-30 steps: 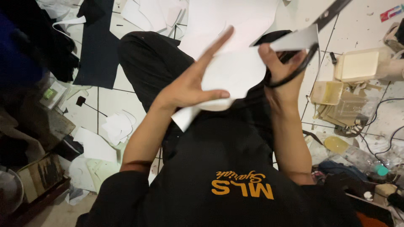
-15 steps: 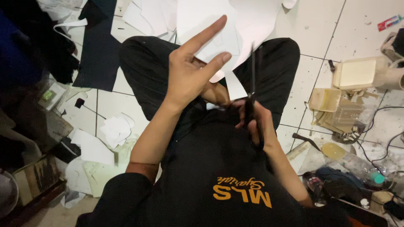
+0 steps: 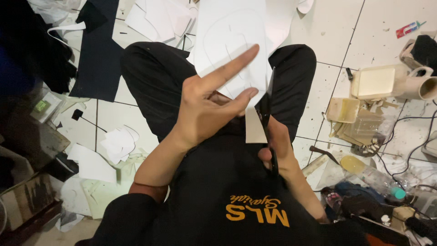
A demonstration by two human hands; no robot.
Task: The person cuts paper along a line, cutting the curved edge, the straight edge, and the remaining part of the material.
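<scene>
My left hand [image 3: 207,109] holds a white sheet of paper [image 3: 230,41] with a faint pencilled outline, index finger stretched up across it. My right hand [image 3: 273,143] grips black scissors [image 3: 267,114], blades pointing up along the sheet's right edge. A narrow strip of the paper hangs down beside the blades. I sit cross-legged in black trousers [image 3: 152,82] and a black shirt on a white tiled floor [image 3: 332,32].
White paper scraps [image 3: 119,143] and a black sheet [image 3: 98,54] lie on the floor at left. At right stand a cream plastic box [image 3: 375,82], a mug [image 3: 421,86], yellowish clutter [image 3: 355,123], a bottle [image 3: 371,175] and cables [image 3: 416,146].
The sheet has turned upright and moved farther up. My right hand dropped close to my body, and the scissors now stand along the sheet's right edge.
</scene>
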